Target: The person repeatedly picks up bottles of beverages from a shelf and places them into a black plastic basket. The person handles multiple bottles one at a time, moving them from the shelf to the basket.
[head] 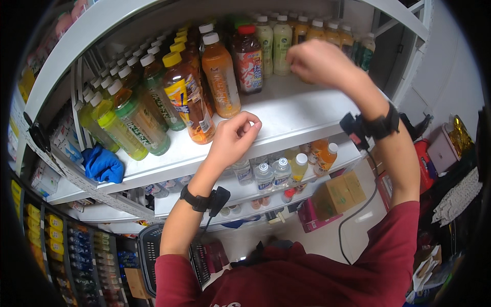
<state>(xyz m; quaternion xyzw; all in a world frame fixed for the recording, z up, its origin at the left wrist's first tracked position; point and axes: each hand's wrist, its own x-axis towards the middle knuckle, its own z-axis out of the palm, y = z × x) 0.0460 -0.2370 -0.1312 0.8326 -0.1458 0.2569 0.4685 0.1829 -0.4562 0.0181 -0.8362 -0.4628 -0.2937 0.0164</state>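
Note:
My left hand (238,132) is loosely curled at the front edge of the white shelf (291,111), with nothing visible in it. Right behind it stand an orange-coloured drink bottle (221,76) with a white cap and a yellow-capped tea bottle (190,101). My right hand (316,63), blurred and with bent fingers, is above the shelf's right part. It covers part of a row of orange bottles (315,30), and whether it grips one is hidden. A pale green bottle (282,46) stands just left of it. A red-capped dark tea bottle (248,61) stands between my hands.
Green tea bottles (142,121) line the shelf's left side, near a crumpled blue cloth (102,164). Clear bottles (264,178) stand on a lower shelf. A cardboard box (339,192) is at lower right, and a dark plastic basket (149,245) at lower left. A cable (345,226) hangs from my right wrist strap.

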